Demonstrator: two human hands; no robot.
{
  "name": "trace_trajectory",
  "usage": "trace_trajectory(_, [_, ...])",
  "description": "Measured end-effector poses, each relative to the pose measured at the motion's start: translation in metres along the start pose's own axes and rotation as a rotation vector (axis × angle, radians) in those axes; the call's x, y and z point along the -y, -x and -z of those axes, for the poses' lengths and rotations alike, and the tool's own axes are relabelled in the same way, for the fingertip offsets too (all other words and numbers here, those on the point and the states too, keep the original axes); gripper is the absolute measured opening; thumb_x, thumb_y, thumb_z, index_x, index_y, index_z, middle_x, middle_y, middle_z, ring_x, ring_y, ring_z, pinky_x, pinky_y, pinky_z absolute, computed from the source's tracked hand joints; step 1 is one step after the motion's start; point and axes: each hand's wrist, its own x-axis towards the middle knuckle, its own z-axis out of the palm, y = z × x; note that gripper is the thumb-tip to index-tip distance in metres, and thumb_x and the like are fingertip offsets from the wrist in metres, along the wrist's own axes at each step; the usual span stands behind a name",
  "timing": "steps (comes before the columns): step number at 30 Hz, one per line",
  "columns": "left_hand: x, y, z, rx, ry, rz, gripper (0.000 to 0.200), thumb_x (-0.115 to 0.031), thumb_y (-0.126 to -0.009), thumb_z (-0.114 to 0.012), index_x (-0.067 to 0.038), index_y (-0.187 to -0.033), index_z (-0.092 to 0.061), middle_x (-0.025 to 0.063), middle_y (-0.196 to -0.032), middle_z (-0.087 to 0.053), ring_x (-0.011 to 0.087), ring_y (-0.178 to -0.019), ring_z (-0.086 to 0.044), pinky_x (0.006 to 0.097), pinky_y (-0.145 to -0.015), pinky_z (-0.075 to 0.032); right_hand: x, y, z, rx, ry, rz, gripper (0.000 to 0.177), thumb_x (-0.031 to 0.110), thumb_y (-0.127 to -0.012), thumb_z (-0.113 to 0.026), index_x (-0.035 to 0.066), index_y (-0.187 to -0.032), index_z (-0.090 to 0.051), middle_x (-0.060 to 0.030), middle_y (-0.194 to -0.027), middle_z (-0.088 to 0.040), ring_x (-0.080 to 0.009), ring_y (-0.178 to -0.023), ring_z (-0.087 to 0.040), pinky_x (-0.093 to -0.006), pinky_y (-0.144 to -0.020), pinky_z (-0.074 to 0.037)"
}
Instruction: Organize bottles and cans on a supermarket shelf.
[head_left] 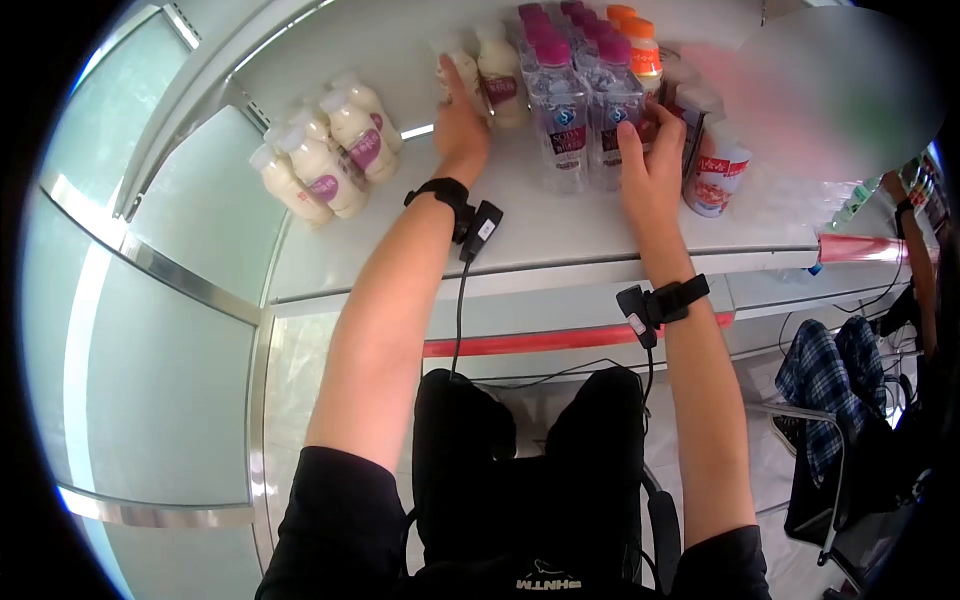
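My left hand (462, 130) is at the back of the shelf against a cream-white bottle (462, 76). One finger lies up along its front; the other fingers are mostly hidden. Just right of it stands a similar bottle (501, 80) with a purple label. My right hand (652, 165) grips the front right soda water bottle (613, 100), thumb on its front and fingers bent around its right side. That clear bottle has a magenta cap and stands upright in a block of several alike, beside another front soda water bottle (563, 120).
Several cream-white bottles (325, 165) stand grouped on the left. Right of my right hand are a red-and-white cup (716, 178) and orange-capped bottles (642, 52). The shelf's front edge (540, 270) runs below my wrists. A person in plaid trousers (835, 375) is at far right.
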Motion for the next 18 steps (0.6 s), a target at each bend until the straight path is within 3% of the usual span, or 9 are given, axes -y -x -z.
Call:
trace_trajectory(3, [0.023,0.006,0.006,0.122,0.044,0.077,0.086,-0.013,-0.084,-0.068,-0.018,-0.156,-0.021,0.0285,-0.108,-0.066,0.0377,-0.107,-0.064,0.0446,-0.086,-0.054,-0.004,0.000,0.000,0.012,0.000,0.017,0.051,0.033,-0.096,-0.060,-0.002,-0.130,-0.047,-0.0185,-0.122,-0.051,-0.0304,-0.105,-0.056,-0.0391,-0.094,-0.045])
trace_trajectory(5, [0.049,0.003,0.003,0.279,-0.137,-0.147,0.052,-0.016,-0.085,-0.066,-0.012,-0.136,-0.055,0.0216,-0.114,-0.067,0.0361,-0.109,-0.064,0.0456,-0.088,-0.052,-0.008,0.000,0.001,0.011,0.026,0.027,0.050,0.033,-0.096,-0.060,-0.001,-0.130,-0.048,-0.0182,-0.121,-0.052,-0.0293,-0.106,-0.056,-0.0379,-0.094,-0.044])
trace_trajectory(6, [0.050,0.011,0.015,0.263,-0.144,-0.135,0.052,-0.016,-0.085,-0.066,-0.012,-0.136,-0.055,0.0216,-0.114,-0.067,0.0361,-0.109,-0.064,0.0456,-0.088,-0.052,-0.007,0.000,0.000,0.004,0.013,0.036,0.050,0.034,-0.097,-0.060,-0.001,-0.131,-0.049,-0.0170,-0.118,-0.053,-0.0270,-0.104,-0.055,-0.0365,-0.094,-0.043])
trace_trajectory(8, [0.043,0.038,0.046,0.156,0.001,-0.220,0.025,-0.018,-0.085,-0.067,-0.006,-0.107,-0.069,0.0148,-0.110,-0.069,0.0344,-0.107,-0.063,0.0451,-0.091,-0.050,-0.004,0.000,0.000,0.011,0.003,0.047,0.050,0.034,-0.097,-0.060,-0.001,-0.131,-0.049,-0.0162,-0.117,-0.053,-0.0259,-0.103,-0.055,-0.0361,-0.093,-0.043])
trace_trajectory(11, [0.052,0.049,0.091,-0.208,0.065,-0.408,0.019,-0.021,-0.083,-0.069,-0.006,-0.093,-0.072,0.0133,-0.113,-0.068,0.0337,-0.109,-0.061,0.0433,-0.095,-0.047,-0.008,0.000,0.000,0.022,0.003,0.047,0.051,0.036,-0.098,-0.059,-0.001,-0.132,-0.048,-0.0142,-0.113,-0.052,-0.0232,-0.099,-0.053,-0.0348,-0.091,-0.043])
trace_trajectory(13, [0.069,0.043,0.119,-0.582,-0.113,-0.500,0.025,-0.027,-0.084,-0.070,-0.008,-0.102,-0.069,0.0140,-0.122,-0.061,0.0352,-0.119,-0.053,0.0497,-0.101,-0.040,-0.005,0.001,0.000,0.004,0.009,0.035,0.051,0.036,-0.098,-0.058,-0.001,-0.132,-0.048,-0.0143,-0.112,-0.053,-0.0233,-0.099,-0.053,-0.0348,-0.091,-0.043])
trace_trajectory(14, [0.077,0.043,0.131,-0.590,-0.117,-0.495,0.025,-0.027,-0.084,-0.070,-0.008,-0.102,-0.069,0.0140,-0.122,-0.061,0.0352,-0.119,-0.053,0.0497,-0.101,-0.040,-0.005,0.001,0.000,0.012,0.033,0.023,0.051,0.037,-0.098,-0.057,-0.001,-0.131,-0.048,-0.0146,-0.115,-0.053,-0.0240,-0.101,-0.054,-0.0351,-0.092,-0.043])
trace_trajectory(16, [0.091,0.042,0.152,-0.729,-0.168,-0.216,0.052,-0.036,-0.077,-0.078,-0.011,-0.120,-0.062,0.0254,-0.145,-0.031,0.0453,-0.134,-0.030,0.0590,-0.108,-0.030,-0.009,0.000,0.000,0.012,0.036,0.027,0.051,0.036,-0.098,-0.057,-0.001,-0.131,-0.048,-0.0148,-0.117,-0.053,-0.0244,-0.102,-0.054,-0.0354,-0.093,-0.043])
trace_trajectory(18, [0.102,0.041,0.163,-0.643,-0.112,-0.027,0.063,-0.040,-0.074,-0.080,-0.011,-0.125,-0.058,0.0285,-0.147,-0.024,0.0470,-0.135,-0.026,0.0611,-0.107,-0.029,-0.009,0.000,-0.002,-0.006,0.050,0.006,0.049,0.035,-0.098,-0.057,0.000,-0.131,-0.048,-0.0153,-0.122,-0.053,-0.0255,-0.104,-0.054,-0.0362,-0.093,-0.043])
